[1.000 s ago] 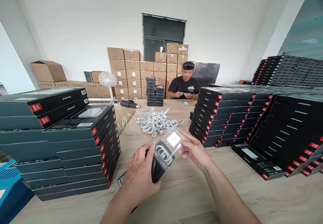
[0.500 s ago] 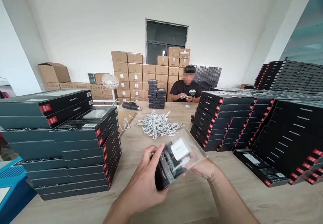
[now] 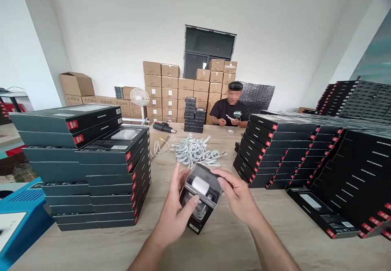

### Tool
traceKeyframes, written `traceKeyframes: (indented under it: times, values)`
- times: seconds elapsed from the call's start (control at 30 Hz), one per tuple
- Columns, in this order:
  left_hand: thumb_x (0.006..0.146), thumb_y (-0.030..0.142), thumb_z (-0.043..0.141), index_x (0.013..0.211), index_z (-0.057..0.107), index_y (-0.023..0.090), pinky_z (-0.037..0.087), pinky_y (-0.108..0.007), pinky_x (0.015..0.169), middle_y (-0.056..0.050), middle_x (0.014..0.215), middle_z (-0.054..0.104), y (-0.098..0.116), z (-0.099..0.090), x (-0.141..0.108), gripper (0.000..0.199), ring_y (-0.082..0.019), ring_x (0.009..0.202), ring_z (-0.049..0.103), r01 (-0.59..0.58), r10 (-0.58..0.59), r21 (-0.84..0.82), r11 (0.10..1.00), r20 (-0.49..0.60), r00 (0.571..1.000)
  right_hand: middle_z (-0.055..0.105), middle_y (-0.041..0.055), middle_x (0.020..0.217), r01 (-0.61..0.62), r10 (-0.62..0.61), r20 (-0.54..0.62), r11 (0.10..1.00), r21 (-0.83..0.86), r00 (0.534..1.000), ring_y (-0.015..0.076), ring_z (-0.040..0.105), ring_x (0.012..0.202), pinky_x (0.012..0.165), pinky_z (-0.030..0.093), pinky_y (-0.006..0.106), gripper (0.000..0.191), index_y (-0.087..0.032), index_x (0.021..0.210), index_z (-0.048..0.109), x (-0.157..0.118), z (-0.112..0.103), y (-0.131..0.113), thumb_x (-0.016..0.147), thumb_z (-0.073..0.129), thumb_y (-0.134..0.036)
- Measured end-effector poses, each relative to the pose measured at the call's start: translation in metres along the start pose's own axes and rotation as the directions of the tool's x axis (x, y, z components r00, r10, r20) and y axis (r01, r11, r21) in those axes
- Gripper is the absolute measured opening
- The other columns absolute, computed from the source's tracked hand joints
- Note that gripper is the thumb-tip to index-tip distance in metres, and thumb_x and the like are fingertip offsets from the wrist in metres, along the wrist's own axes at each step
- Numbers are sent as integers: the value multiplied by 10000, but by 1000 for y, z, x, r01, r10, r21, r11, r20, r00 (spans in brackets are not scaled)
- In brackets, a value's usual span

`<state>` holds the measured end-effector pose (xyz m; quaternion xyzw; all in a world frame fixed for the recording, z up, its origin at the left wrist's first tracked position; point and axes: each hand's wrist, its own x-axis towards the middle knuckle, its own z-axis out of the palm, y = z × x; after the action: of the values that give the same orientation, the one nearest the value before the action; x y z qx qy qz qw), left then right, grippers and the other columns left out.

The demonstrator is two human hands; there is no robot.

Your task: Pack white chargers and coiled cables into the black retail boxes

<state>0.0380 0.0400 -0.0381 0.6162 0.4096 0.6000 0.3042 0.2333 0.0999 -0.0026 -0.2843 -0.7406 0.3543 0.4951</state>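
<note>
Head view: left hand and right hand both clasp a small black box with a clear window, held just above the wooden surface, between stacked black boxes and near white cables.

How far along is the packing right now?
Done: tall stacks of closed black boxes left and more stacks right. In hand: left hand and right hand hold one windowed box with a white charger inside. Left: a pile of white cables on the table.
</note>
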Motion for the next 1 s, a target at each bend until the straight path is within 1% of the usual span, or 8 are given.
traceKeyframes:
  times: [0.13, 0.23, 0.4, 0.57, 0.7, 0.77, 0.87, 1.0]
  values:
    - [948, 303, 566, 1555, 113, 323, 325, -429, 1175, -115, 1540, 381, 7, -10, 3, 758, -249, 1421, 392, -40, 40, 44, 998, 10, 999, 699, 65, 1237, 5, -3, -82, 1000, 30, 997, 235, 644, 1142, 995, 497, 367, 291, -268, 1201, 666, -1, 11, 3, 968, 541, -388]
    - [946, 274, 556, 1466, 304, 292, 417, -421, 1114, -122, 1498, 427, 7, -14, 3, 579, -249, 1359, 470, -69, 72, 134, 989, -13, 997, 694, 72, 1199, 2, 26, -185, 989, 149, 982, 225, 668, 1039, 883, 529, 335, 154, -265, 1039, 642, -2, 16, 8, 939, 598, -374]
    - [949, 280, 527, 1130, 589, 242, 534, -393, 963, -120, 1409, 469, 3, -20, 2, 195, -245, 1213, 566, -112, 124, 342, 933, -14, 992, 694, 74, 1028, 60, -51, -71, 990, 127, 996, 217, 643, 946, 823, 510, 317, 136, -228, 813, 662, -2, 13, 13, 912, 634, -317]
    - [971, 252, 480, 1002, 639, 220, 445, -409, 1076, -114, 1408, 509, 8, -22, 3, 165, -244, 1294, 525, -163, 191, 321, 933, -58, 980, 688, 89, 1094, 90, -87, -53, 994, 65, 995, 243, 643, 1030, 901, 495, 362, 77, -226, 800, 702, -4, 11, 14, 865, 696, -268]
    - [934, 233, 550, 1080, 567, 229, 487, -384, 1035, -88, 1178, 642, 15, -22, 2, 148, -214, 1183, 609, -120, 141, 164, 979, -120, 983, 697, 56, 1075, 67, -62, -75, 995, 75, 995, 226, 647, 1047, 950, 490, 379, 134, -263, 962, 628, -8, 11, 7, 854, 694, -219]
    - [919, 220, 564, 1079, 575, 224, 503, -374, 1006, -81, 1122, 646, 19, -22, 2, 161, -215, 1150, 619, -127, 144, 164, 978, -90, 986, 691, 52, 1048, 81, -81, -8, 995, 52, 997, 225, 646, 1015, 939, 498, 378, 226, -265, 1039, 616, -9, 10, 1, 838, 708, -214]
    - [922, 234, 561, 973, 645, 210, 519, -351, 935, -90, 1084, 639, 25, -25, 2, 101, -229, 1107, 617, -168, 174, 229, 959, -3, 985, 680, 63, 1002, 146, -144, 81, 989, -23, 986, 233, 640, 976, 892, 505, 367, 145, -252, 998, 673, -8, 9, -6, 856, 700, -237]
    - [939, 273, 551, 941, 691, 214, 516, -324, 866, -86, 1043, 647, 30, -28, 5, 152, -216, 1016, 630, -146, 152, 265, 953, -1, 988, 689, 57, 926, 176, -172, 57, 982, -69, 983, 224, 648, 895, 821, 510, 352, 63, -266, 927, 728, -6, 9, -10, 888, 681, -251]
